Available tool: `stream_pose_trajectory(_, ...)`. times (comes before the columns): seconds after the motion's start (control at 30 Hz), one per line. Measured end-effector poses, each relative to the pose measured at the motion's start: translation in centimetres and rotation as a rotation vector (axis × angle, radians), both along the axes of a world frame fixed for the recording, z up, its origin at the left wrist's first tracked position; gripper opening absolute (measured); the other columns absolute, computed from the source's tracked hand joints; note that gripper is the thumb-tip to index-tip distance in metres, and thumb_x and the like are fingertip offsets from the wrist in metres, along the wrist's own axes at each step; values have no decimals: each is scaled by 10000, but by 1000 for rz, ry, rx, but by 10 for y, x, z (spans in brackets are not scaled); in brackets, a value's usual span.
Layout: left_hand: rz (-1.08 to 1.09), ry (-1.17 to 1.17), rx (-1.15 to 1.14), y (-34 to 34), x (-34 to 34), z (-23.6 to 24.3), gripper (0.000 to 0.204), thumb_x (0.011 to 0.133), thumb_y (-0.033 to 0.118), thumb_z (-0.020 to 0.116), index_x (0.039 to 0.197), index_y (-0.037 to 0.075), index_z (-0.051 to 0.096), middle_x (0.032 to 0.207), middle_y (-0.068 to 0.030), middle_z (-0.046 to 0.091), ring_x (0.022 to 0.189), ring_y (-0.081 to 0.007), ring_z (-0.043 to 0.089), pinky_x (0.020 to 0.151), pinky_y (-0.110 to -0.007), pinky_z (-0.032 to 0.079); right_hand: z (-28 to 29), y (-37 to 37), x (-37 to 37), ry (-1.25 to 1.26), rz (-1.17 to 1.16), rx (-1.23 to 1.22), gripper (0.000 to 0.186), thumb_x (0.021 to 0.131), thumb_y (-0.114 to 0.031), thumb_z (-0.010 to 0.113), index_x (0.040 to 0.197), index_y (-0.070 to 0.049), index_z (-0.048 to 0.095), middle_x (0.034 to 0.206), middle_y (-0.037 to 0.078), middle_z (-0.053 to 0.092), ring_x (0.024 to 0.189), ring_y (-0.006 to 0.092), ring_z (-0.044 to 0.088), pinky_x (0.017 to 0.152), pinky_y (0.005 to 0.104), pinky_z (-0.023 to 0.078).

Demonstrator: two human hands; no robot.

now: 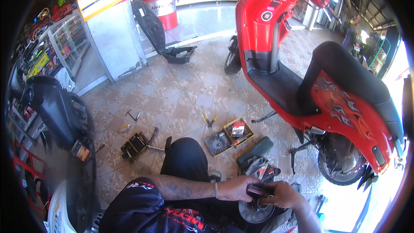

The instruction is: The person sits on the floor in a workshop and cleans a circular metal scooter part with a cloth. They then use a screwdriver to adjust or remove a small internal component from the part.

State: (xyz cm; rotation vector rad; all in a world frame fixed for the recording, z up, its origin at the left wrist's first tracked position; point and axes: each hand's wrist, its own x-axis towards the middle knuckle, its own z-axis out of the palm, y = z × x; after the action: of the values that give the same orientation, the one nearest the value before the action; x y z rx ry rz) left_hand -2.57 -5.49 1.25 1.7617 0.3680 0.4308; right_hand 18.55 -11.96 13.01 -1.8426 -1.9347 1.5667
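Far left there's a dark scooter body [54, 103] parked up beside the tiled floor [189, 86]. Next over, a T-shaped tool [133, 115] lies on the tiles, and just below it sits a black, yellowish-edged box [134, 146] full of stuff too small to make out. Toward the middle, yellow-handled pliers [210, 121] lie splayed near a yellow-edged tray [241, 126], which has a finned grey wheel [218, 144] in its left part. Then the left hand [235, 189], bracelet at the wrist, fingers wrapped round a small dark part [256, 190] right over a round metal piece [254, 212]. A dark green bundle [258, 150] lies beyond the hands. The right hand [282, 194] comes in from the other side, fingers curled and pinching that same dark part. Far right, a red scooter [286, 82] with flame graphics stands on the tiles.
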Motion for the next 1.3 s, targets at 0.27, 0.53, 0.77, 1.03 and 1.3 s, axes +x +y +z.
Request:
stream_pose_trajectory(0.27, 72, 45, 89, -6, -2, 12, 593, 704, 136, 807, 1257, 8, 634, 1194, -182, 666, 1100, -305, 675, 992, -400, 530, -5, 5, 21, 23, 150, -16, 431, 893, -370, 748, 1215, -85, 743, 858, 167, 745, 761, 242, 709, 731, 391, 527)
stream_pose_trajectory(0.53, 9, 104, -203, -7, 1, 13, 599, 738, 40, 809, 1305, -1, 619, 1244, -132, 637, 1175, -232, 659, 1018, -350, 523, -18, 9, 29, 51, 177, -13, 418, 898, -361, 760, 1102, 2, 727, 904, 182, 733, 880, 319, 702, 795, 427, 504)
stream_pose_trajectory(0.77, -11, 135, -213, 0, 3, 11, 607, 758, -42, 761, 1337, -13, 580, 1280, -126, 650, 1235, -223, 633, 1044, -346, 512, -12, 12, 25, -9, 97, -32, 429, 892, -378, 756, 1036, 26, 743, 891, 215, 727, 866, 354, 707, 781, 439, 509)
stream_pose_trajectory(1.03, -91, 186, -211, 5, 5, 8, 654, 796, -141, 669, 1412, -43, 473, 1383, -173, 629, 1323, -236, 594, 1084, -357, 500, -18, 4, 28, -62, 27, -7, 490, 893, -439, 747, 1011, 36, 758, 881, 231, 727, 864, 363, 715, 784, 439, 528)
stream_pose_trajectory(1.3, -5, 101, -234, 3, 3, -3, 646, 742, -49, 755, 1357, -4, 565, 1286, -149, 661, 1212, -224, 643, 1044, -350, 508, -21, -13, 18, -92, -108, 16, 552, 894, -497, 723, 1002, 44, 754, 871, 246, 719, 877, 382, 715, 792, 443, 536)
